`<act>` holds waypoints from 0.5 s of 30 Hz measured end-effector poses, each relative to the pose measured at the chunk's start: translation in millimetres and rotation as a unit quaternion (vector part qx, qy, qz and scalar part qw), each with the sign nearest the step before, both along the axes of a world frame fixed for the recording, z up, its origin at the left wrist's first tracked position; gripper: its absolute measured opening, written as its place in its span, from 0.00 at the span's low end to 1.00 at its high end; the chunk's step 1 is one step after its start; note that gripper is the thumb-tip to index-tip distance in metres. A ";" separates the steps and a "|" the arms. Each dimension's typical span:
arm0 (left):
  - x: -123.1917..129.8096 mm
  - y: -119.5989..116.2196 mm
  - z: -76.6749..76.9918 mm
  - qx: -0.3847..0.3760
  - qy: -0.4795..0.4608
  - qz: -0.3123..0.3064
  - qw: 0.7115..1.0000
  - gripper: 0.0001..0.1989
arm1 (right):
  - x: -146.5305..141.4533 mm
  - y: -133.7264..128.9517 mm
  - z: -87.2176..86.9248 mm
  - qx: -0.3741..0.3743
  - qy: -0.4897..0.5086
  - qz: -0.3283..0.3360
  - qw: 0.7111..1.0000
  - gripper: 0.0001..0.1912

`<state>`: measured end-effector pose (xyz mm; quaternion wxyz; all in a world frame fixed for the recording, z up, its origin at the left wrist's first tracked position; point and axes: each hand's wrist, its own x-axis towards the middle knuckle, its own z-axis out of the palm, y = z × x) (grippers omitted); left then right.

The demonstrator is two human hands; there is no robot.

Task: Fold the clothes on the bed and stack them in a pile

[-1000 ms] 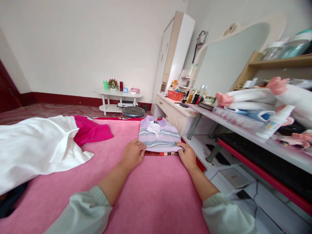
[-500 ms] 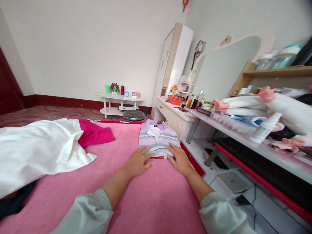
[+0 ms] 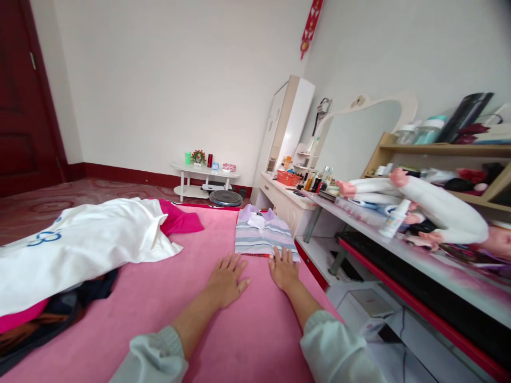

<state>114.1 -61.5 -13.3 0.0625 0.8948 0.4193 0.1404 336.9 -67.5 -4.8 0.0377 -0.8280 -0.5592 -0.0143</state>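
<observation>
A folded striped polo shirt (image 3: 263, 234), lilac and grey with a lilac collar, lies at the far right edge of the pink bed cover (image 3: 239, 340). A strip of red patterned cloth shows under its near edge. My right hand (image 3: 284, 268) is open, its fingertips resting on the near edge of the shirt. My left hand (image 3: 227, 281) lies open and flat on the pink cover, just short of the shirt and left of my right hand. Neither hand holds anything.
On the left a white T-shirt (image 3: 104, 229) with a blue print lies over magenta cloth (image 3: 181, 219) and dark clothing (image 3: 80, 303). At right stands a desk with a doll (image 3: 443, 197) and a white bottle (image 3: 395, 219). Beyond are a dressing table (image 3: 275, 189) and a low white table (image 3: 205, 169).
My left hand has come off the shirt, back onto the cover. My right hand has drawn back to its near edge. The view has tilted up and turned slightly left.
</observation>
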 end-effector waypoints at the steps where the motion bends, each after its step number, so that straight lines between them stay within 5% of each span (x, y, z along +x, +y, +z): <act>1: -3.2 -6.3 0.1 -0.003 0.001 0.006 1.000 0.33 | -8.7 -2.1 -0.3 0.000 0.003 -0.023 1.000 0.31; 8: -25.6 -45.4 2.8 -0.010 -0.007 0.024 1.000 0.33 | -56.3 -18.9 -1.7 0.037 0.031 -0.101 0.994 0.34; 15: -34.7 -51.4 10.8 -0.022 -0.017 0.008 1.000 0.32 | -50.6 -23.7 -3.4 0.053 0.049 -0.068 0.995 0.35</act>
